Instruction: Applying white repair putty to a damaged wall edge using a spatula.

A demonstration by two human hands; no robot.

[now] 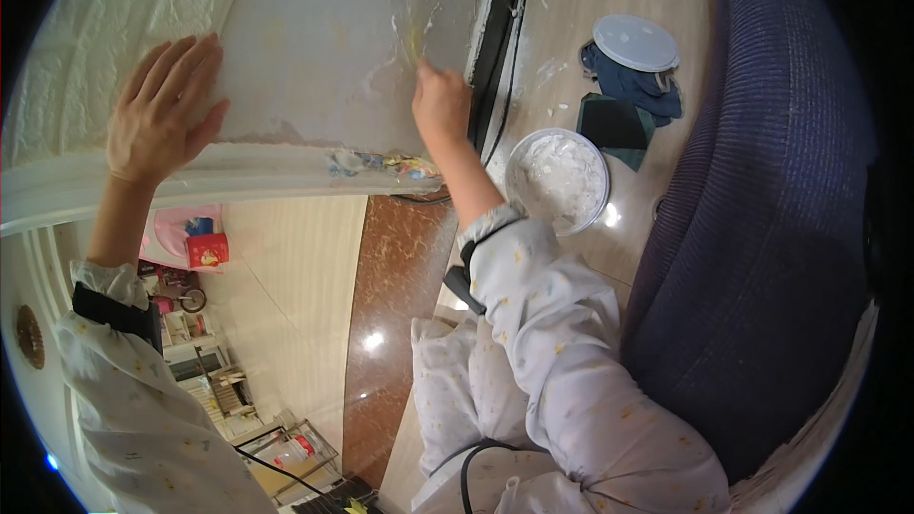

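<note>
My left hand [167,114] lies flat against the wall, fingers stretched out, where white embossed wall covering [124,9] meets a bare grey-white patch of wall [309,48]. My right hand [443,107] is closed, up against the right part of that bare patch. A yellowish streak [415,42] shows just past its fingers; what the hand grips is too unclear to name. White smears and rough marks surround it on the wall. Below the patch, torn, colourful scraps [386,166] stick at the corner of the white trim [276,167].
On the floor to the right stands a round tub of white paste [557,181]. A dark green-black pad [614,126], dark blue cloth [628,86] and white lid [636,43] lie beyond it. A ribbed dark blue sofa [752,247] borders the right side. A dark cable [514,48] runs along the wall's foot.
</note>
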